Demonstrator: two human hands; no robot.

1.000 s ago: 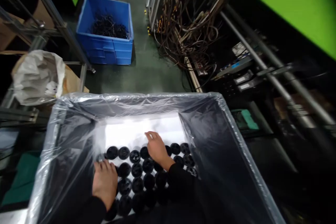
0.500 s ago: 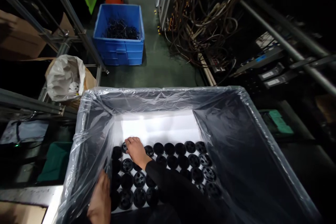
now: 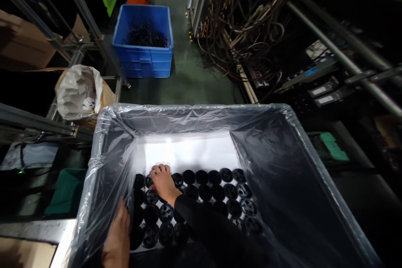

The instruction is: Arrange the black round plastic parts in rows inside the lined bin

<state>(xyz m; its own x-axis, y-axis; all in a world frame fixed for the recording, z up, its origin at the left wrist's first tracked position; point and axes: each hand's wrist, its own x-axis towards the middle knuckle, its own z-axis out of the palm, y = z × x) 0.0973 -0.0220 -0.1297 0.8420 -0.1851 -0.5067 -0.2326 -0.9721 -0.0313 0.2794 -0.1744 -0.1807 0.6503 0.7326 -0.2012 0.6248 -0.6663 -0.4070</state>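
Observation:
A large bin [image 3: 194, 111] lined with clear plastic holds rows of round black parts [image 3: 205, 192] on a white sheet [image 3: 194, 150]. My right hand [image 3: 163, 182] reaches over the back row near its left end, fingers bent and spread over the parts; whether it grips one is hidden beneath it. Just left of the fingers sits one part [image 3: 148, 181], and another stands in the corner. My left hand [image 3: 117, 234] rests against the plastic on the bin's left wall, its fingers extended and partly blurred.
Beyond the bin, a blue crate [image 3: 146, 60] of dark pieces stands on the floor. Tangled cables [image 3: 241, 37] hang at the upper right. A lined waste bag [image 3: 77, 92] and metal frame [image 3: 103, 48] are at the left, above a green bin [image 3: 64, 192].
My right hand has shifted slightly to the right, uncovering more of the part at its left, and its fingers look more spread. My left hand has moved slightly left.

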